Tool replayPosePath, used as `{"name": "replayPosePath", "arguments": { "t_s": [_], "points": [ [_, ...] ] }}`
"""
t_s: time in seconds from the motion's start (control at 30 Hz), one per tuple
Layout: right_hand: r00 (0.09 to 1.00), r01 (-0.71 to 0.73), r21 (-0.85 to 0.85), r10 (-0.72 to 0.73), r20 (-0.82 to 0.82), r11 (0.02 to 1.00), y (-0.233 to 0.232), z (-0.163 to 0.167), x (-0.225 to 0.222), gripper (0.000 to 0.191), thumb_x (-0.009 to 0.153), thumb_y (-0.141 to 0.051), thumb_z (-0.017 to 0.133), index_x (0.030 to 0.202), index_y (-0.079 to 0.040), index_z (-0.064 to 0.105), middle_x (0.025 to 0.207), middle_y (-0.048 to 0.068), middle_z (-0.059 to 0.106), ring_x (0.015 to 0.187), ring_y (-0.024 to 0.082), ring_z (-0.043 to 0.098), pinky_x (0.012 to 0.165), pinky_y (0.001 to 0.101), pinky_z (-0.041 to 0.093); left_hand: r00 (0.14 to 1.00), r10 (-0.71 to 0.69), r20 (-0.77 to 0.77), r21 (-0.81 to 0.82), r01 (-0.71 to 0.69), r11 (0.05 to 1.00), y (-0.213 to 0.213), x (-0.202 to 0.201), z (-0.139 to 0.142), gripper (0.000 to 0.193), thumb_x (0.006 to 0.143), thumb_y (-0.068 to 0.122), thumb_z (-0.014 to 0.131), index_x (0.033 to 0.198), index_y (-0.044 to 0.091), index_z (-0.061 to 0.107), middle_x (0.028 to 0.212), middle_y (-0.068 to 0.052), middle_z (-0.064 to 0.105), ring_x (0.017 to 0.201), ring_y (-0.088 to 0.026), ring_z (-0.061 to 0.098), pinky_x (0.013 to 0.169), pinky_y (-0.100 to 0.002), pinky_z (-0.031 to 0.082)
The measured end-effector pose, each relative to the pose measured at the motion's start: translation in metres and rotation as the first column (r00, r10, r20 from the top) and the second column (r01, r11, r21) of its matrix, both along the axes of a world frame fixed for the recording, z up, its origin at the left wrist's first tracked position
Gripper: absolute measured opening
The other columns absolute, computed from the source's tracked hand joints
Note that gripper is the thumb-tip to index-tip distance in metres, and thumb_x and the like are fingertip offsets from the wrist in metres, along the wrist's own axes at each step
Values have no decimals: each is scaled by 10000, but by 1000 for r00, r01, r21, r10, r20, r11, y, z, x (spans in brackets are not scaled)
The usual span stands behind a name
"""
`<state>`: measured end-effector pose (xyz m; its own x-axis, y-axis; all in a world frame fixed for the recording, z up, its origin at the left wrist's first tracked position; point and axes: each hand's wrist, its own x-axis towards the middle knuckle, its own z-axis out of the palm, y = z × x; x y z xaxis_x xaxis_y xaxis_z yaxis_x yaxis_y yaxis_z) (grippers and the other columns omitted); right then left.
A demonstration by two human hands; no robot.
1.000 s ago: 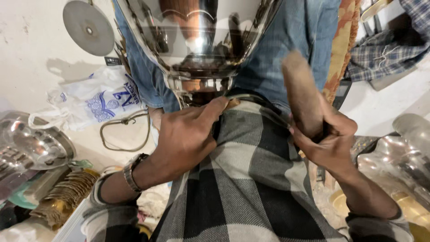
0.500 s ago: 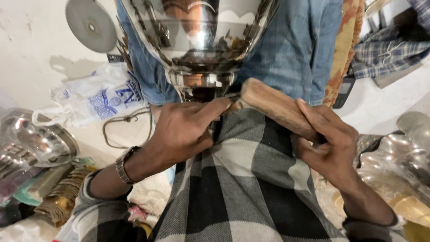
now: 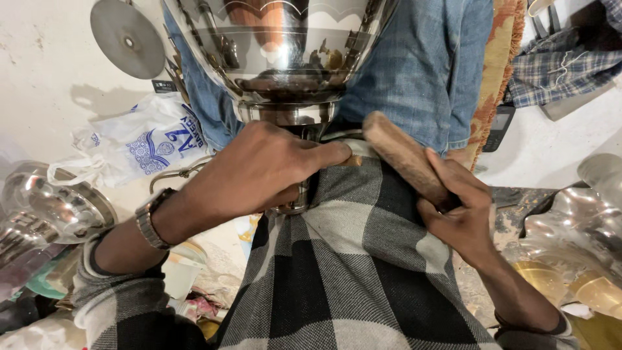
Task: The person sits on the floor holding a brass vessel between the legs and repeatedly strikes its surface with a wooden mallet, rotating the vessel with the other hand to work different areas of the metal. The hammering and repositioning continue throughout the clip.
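Seen from the head camera, the left hand grips the narrow stem beneath the large polished silver metal bowl resting on the checked-cloth lap, while the right hand is closed round a brown wooden mallet handle angled toward that stem.

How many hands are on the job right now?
2: left hand grips the shiny cup's stem; right hand holds the wooden tool beside it.
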<state>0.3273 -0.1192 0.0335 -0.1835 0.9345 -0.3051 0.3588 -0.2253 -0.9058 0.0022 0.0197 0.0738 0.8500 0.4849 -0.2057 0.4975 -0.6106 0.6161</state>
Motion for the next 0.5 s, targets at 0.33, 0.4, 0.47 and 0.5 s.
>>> {"name": "replayPosePath", "arguments": {
  "t_s": [0.33, 0.4, 0.47, 0.5],
  "points": [
    [974, 209, 363, -161, -159, 908, -26, -32, 0, 715, 789, 98, 679, 1455, -58, 471, 1053, 54, 655, 861, 167, 690, 692, 256, 594, 992, -127, -6, 88, 127, 988, 11, 11, 1, 344, 1006, 24, 557, 1327, 74, 672, 419, -42, 325, 308, -99, 327, 283, -269, 300],
    [998, 61, 316, -50, -41, 947, -29, -33, 2, 673, 770, 105, 691, 1414, -25, 542, 1088, 131, 658, 883, 207, 676, 678, 267, 555, 994, -104, -21, 81, 106, 991, 8, 13, 2, 442, 938, -91, 559, 1318, 98, 684, 410, -20, 327, 314, -82, 340, 286, -257, 310],
    [997, 74, 250, -65, -47, 965, -29, -32, 3, 573, 816, 129, 694, 1355, -48, 607, 1099, 159, 674, 903, 220, 695, 712, 280, 575, 991, -118, -64, 132, 126, 983, 6, 11, 3, 454, 934, -48, 585, 1346, 118, 676, 393, -25, 356, 303, -84, 346, 283, -261, 316],
    [984, 159, 214, -138, -108, 964, -28, -31, 4, 506, 871, 148, 690, 1315, -87, 639, 1094, 147, 689, 911, 212, 721, 753, 288, 614, 989, -124, -86, 166, 137, 977, 6, 9, 3, 462, 931, -27, 598, 1360, 128, 672, 385, -28, 370, 297, -85, 349, 281, -263, 319]
  ]
}}
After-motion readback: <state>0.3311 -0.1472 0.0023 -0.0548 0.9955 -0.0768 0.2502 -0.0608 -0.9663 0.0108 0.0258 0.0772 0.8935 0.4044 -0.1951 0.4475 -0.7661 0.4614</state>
